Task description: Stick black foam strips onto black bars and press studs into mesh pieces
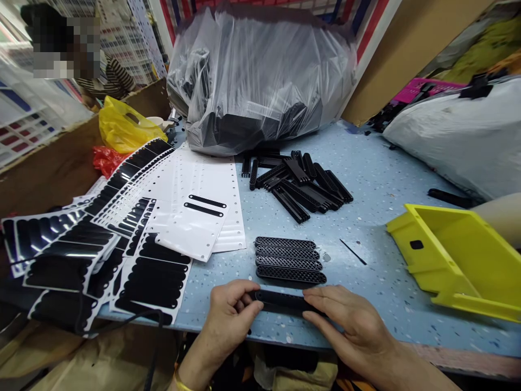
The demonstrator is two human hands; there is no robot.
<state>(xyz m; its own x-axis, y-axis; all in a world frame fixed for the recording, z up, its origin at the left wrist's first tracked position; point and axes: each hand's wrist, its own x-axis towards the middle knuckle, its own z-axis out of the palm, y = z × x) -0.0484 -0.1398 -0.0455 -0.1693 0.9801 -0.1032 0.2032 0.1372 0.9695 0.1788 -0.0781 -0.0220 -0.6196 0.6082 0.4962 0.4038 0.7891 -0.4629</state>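
Between my two hands, low over the front of the blue speckled table (pixel 366 217), lies a long black plastic bar (pixel 280 298) with rounded ends. My left hand (pixel 234 312) pinches its left end between thumb and fingers. My right hand (pixel 345 315) closes over the right end, which is hidden under the fingers. Just beyond it, several black lattice-faced bars (pixel 288 260) lie side by side in a neat row. To the left, a white backing sheet (pixel 195 233) carries two black oblong stickers (pixel 205 205) with a hole at each end.
More sticker sheets (pixel 158 271) spread across the left side. Loose black bars (pixel 301 184) lie heaped before a large plastic bag (pixel 264 81). A yellow bin (pixel 451 260) stands at right, near a thin black stick (pixel 353 252). A person (pixel 108 76) sits at far left.
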